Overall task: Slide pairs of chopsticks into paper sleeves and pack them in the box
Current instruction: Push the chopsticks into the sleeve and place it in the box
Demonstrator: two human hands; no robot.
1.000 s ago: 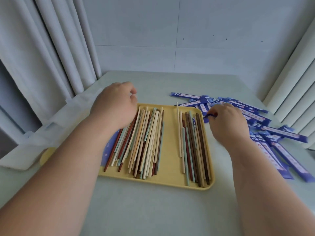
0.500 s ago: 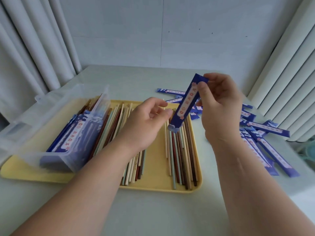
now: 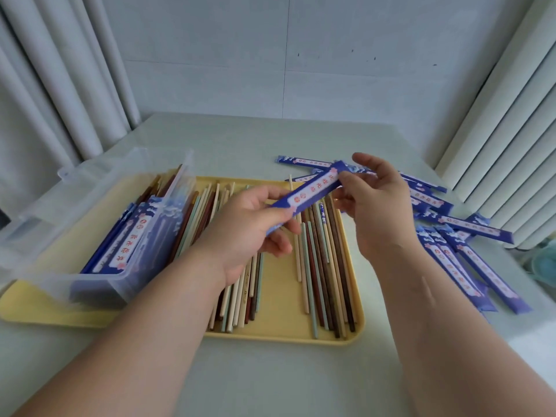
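A blue paper sleeve point(image 3: 310, 191) with a white label is held above the yellow tray point(image 3: 279, 335). My left hand point(image 3: 249, 230) grips its lower end and my right hand point(image 3: 376, 206) pinches its upper end. Two heaps of loose chopsticks lie in the tray: one point(image 3: 240, 296) under my left hand, another point(image 3: 325, 272) right of it. The clear plastic box point(image 3: 99, 191) stands on the tray's left part with several sleeved pairs point(image 3: 126, 242) inside. A pile of blue sleeves point(image 3: 469, 254) lies on the table to the right.
White curtains hang at left point(image 3: 60, 85) and right point(image 3: 511, 115), close to the table's corners. The grey-green table point(image 3: 270, 380) runs back to a pale wall. A teal object point(image 3: 544, 263) shows at the right edge, below table level.
My right hand has lowered the sleeve from upright to a slant. My left hand has come up and taken hold of its lower end. The view has shifted a little.
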